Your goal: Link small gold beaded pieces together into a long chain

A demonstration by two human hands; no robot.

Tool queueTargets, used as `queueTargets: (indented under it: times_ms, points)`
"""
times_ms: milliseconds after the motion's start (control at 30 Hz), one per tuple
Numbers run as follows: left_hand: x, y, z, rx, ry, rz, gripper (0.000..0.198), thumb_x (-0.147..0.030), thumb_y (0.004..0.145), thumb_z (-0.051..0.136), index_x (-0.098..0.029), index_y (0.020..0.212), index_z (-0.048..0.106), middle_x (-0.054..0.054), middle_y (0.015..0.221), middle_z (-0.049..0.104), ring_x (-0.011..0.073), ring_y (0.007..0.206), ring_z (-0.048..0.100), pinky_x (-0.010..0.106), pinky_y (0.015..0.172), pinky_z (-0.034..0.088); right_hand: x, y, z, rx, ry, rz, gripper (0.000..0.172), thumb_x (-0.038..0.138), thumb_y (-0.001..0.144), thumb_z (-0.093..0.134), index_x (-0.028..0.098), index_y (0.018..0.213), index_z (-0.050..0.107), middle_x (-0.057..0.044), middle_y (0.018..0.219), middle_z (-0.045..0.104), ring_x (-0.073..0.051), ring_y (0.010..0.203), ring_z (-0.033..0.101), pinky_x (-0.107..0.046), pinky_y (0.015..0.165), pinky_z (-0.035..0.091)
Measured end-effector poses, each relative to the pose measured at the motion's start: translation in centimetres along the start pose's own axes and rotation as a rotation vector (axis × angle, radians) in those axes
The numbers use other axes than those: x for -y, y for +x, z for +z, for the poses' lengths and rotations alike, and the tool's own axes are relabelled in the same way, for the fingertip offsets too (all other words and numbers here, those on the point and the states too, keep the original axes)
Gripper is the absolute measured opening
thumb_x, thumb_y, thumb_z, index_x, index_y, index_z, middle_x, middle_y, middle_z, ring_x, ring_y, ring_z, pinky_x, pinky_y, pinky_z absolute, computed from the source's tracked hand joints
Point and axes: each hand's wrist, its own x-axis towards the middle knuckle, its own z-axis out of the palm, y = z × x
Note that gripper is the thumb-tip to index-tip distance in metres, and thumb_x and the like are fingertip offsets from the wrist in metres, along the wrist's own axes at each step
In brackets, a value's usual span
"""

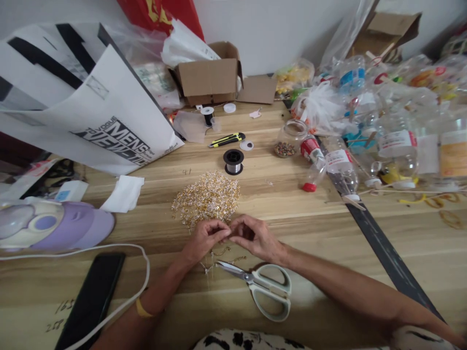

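Note:
My left hand [205, 238] and my right hand [256, 237] meet at the fingertips, both pinched closed. Whatever sits between the fingers is too small to make out. Just beyond them lies a heap of gold and clear beaded jewellery pieces [209, 197]. Below the hands a thin gold chain [221, 251] with small clear beads shows; whether it runs up into the fingers is unclear. Scissors with pale handles [268, 289] lie nearest my right wrist, blades slightly apart and pointing left toward the chain.
A wire spool [233, 162], a yellow-black utility knife [226, 140] and a jar of beads [288, 138] stand farther back. Plastic bottles [339, 165] crowd the right. A phone [93, 301], white cable [148, 272], purple device [78, 224] and large paper bag [109, 112] occupy the left.

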Motion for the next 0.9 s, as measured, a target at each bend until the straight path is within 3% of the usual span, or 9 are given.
queueTargets:
  times_ms: [167, 300, 567, 667, 900]
  points:
    - [0.0, 0.0, -0.2, 0.024, -0.006, 0.018, 0.023, -0.035, 0.073, 0.068, -0.013, 0.069, 0.066, 0.0, 0.058, 0.058, 0.0104, 0.054, 0.052, 0.021, 0.054, 0.043, -0.2, -0.1, 0.1, 0.075, 0.045, -0.029, 0.021, 0.023, 0.087, 0.057, 0.018, 0.107, 0.051, -0.001, 0.078, 0.06, -0.01, 0.065, 0.055, -0.02, 0.057, 0.044]
    - [0.0, -0.1, -0.4, 0.02, -0.034, 0.006, 0.022, -0.034, 0.074, 0.068, -0.012, 0.069, 0.065, 0.0, 0.058, 0.059, 0.0106, 0.056, 0.053, 0.021, 0.056, 0.044, 0.1, -0.1, 0.0, 0.097, 0.0, -0.042, 0.027, 0.017, 0.082, 0.059, 0.017, 0.108, 0.05, 0.0, 0.076, 0.056, -0.01, 0.062, 0.052, -0.02, 0.056, 0.043]
    - [0.6, 0.0, -0.5, 0.047, -0.039, 0.012, 0.022, -0.034, 0.074, 0.067, -0.012, 0.072, 0.065, 0.001, 0.06, 0.061, 0.0111, 0.056, 0.055, 0.022, 0.056, 0.044, 1.0, 0.1, -0.4, 0.051, -0.023, -0.014, 0.016, 0.029, 0.082, 0.065, 0.017, 0.091, 0.057, -0.002, 0.076, 0.057, -0.011, 0.062, 0.052, -0.022, 0.054, 0.044]
    - [0.7, 0.0, -0.6, 0.072, -0.045, 0.017, 0.022, -0.034, 0.075, 0.066, -0.012, 0.072, 0.065, 0.001, 0.062, 0.061, 0.0111, 0.057, 0.055, 0.022, 0.057, 0.045, 0.9, 0.1, -0.2, 0.09, 0.021, 0.004, 0.015, 0.029, 0.084, 0.063, 0.016, 0.09, 0.057, 0.0, 0.07, 0.057, -0.009, 0.057, 0.051, -0.02, 0.052, 0.043]
    - [0.4, 0.0, -0.6, 0.07, -0.041, 0.015, 0.019, -0.03, 0.075, 0.065, -0.012, 0.07, 0.065, 0.001, 0.06, 0.06, 0.0103, 0.056, 0.054, 0.021, 0.055, 0.043, 0.2, -0.3, 0.2, 0.105, 0.086, 0.044, 0.02, 0.029, 0.082, 0.067, 0.017, 0.094, 0.056, -0.002, 0.078, 0.063, -0.01, 0.064, 0.057, -0.021, 0.057, 0.048]
